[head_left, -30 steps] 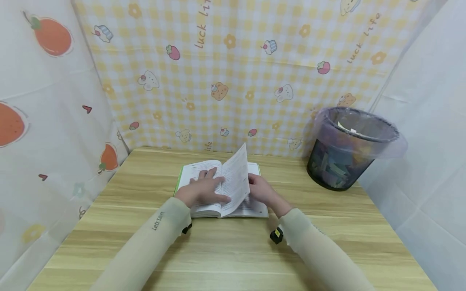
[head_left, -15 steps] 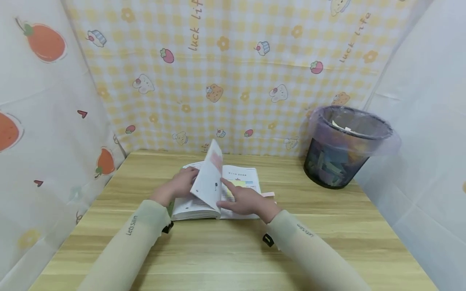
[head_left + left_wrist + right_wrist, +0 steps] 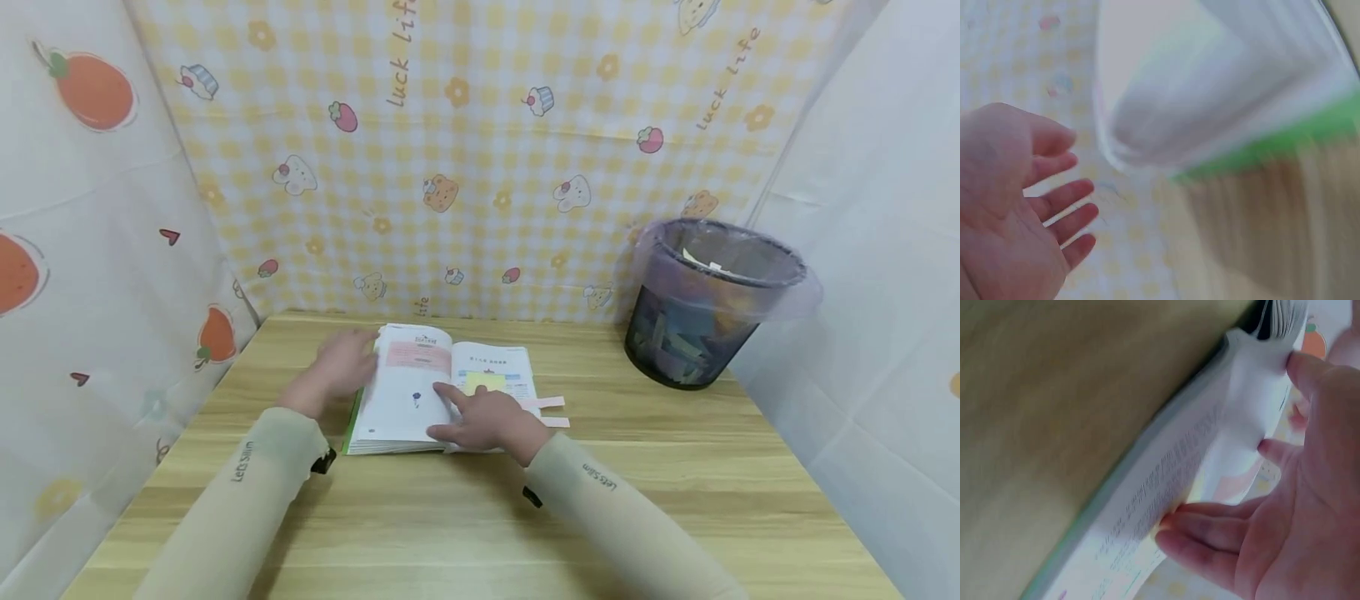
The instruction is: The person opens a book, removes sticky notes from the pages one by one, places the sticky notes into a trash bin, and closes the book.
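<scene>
An open book (image 3: 396, 415) with a green cover edge lies on the wooden table. Its left page carries a pink block and a small dark flower print. A yellow sticky note (image 3: 484, 382) is on the right page, and pink paper tabs (image 3: 553, 402) stick out past the right edge. My left hand (image 3: 339, 367) is at the upper left edge of the book; in the left wrist view its fingers are spread loosely and hold nothing. My right hand (image 3: 483, 419) rests on the pages near the fold, index finger and thumb spread, partly covering the right page.
A dark bin (image 3: 678, 333) with a translucent purple liner stands at the back right, with scraps inside. A yellow checked cloth (image 3: 480, 242) hangs behind the table (image 3: 420, 525), and white cloths hang on both sides.
A raised leaf has been turned over to the left and now lies flat. The left hand has let go and drawn back left. The right hand moved from the right edge to the fold.
</scene>
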`<state>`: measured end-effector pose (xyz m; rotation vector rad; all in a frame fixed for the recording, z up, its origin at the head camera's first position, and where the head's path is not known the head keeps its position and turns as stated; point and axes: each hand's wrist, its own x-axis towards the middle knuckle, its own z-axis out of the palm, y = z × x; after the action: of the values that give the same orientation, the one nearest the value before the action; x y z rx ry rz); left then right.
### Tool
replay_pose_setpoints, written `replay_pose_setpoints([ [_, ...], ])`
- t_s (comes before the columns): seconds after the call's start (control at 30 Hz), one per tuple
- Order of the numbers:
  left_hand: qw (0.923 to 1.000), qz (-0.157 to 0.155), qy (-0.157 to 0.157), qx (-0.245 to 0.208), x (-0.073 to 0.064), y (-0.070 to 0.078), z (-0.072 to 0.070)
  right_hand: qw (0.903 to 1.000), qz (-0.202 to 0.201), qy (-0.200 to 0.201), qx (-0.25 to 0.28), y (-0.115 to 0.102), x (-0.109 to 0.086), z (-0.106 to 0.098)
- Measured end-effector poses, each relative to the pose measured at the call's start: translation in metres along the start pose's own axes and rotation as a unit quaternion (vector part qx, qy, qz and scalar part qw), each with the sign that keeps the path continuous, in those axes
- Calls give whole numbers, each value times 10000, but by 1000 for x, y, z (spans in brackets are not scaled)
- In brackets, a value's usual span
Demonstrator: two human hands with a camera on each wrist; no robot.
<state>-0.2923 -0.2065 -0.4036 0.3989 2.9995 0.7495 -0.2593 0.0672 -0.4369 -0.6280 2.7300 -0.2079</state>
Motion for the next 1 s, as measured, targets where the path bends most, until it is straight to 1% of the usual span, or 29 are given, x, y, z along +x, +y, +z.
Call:
replay_pose_setpoints([
  [0.03, 9999, 104, 30, -63, 1, 10, 0, 9999, 29, 68, -110, -3, 1, 1],
  [0.1, 9988, 476, -108, -71, 5, 28, 4, 9993, 68, 201, -300, -8, 1, 4],
  [0.13, 9977, 612, -276, -94, 7, 36, 8, 9989, 92, 242, -396, -10, 1, 5],
  [0.2, 9946, 753, -703, -85, 11, 49, 17, 9977, 108, 291, -611, -14, 2, 8],
  [0.27, 9913, 725, -1092, -83, 14, 57, 25, 9965, 98, 297, -775, -16, 1, 9],
  [0.3, 9904, 614, -1233, -105, 16, 59, 30, 9961, 88, 284, -834, -17, 0, 9],
  [0.4, 9881, 339, -1488, -176, 21, 62, 40, 9958, 46, 272, -874, -18, -2, 9],
  [0.47, 9873, 190, -1563, -202, 24, 61, 44, 9964, 42, 291, -797, -16, -3, 8],
  [0.53, 9869, 64, -1601, -168, 27, 59, 48, 9973, 105, 402, -612, -13, -3, 7],
  [0.6, 9877, -43, -1561, -77, 28, 58, 52, 9978, 161, 521, -383, -9, -3, 6],
  [0.7, 9890, -122, -1477, 17, 27, 60, 56, 9975, 175, 683, -50, -1, -2, 4],
  [0.8, 9874, -152, -1562, 185, 23, 64, 61, 9979, 88, 591, 230, 8, -4, 1],
  [0.9, 9857, -229, -1633, 354, 19, 68, 67, 9983, -71, 407, 402, 16, -7, -3],
  [1.0, 9865, -324, -1549, 424, 18, 72, 70, 9977, -196, 172, 619, 24, -9, -8],
])
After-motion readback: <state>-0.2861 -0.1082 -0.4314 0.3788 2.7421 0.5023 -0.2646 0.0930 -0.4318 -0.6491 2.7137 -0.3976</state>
